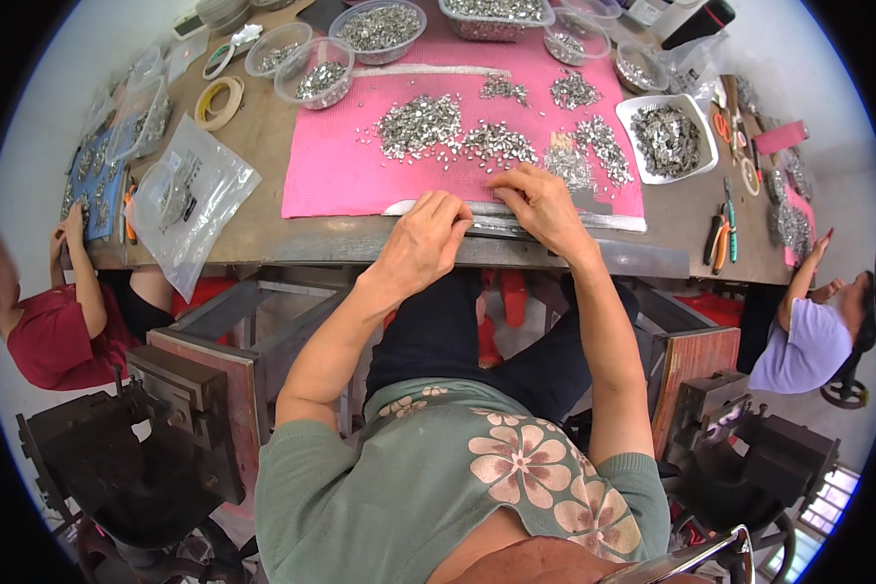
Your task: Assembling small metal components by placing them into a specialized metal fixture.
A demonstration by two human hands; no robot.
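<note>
My left hand (420, 241) rests at the front edge of a pink mat (331, 175), fingers curled and fingertips pressed together at the left end of a narrow grey metal strip (497, 223). Whatever they pinch is hidden. Just right of it, my right hand (545, 209) is over the mat with thumb and forefinger brought close together. Anything between them is too small to make out. Beyond the hands lie a large pile of small silvery metal pieces (419, 127) and a smaller pile (497, 144). A patch of thin silvery pieces (568, 167) lies beside my right hand.
Clear plastic tubs of metal pieces (380, 27) line the back. A white square bowl (666, 138) stands right, near orange-handled pliers (717, 241). Left are a plastic bag (200, 190) and tape roll (219, 103). Two people (63, 326) work at the sides; dark vises (180, 389) flank me.
</note>
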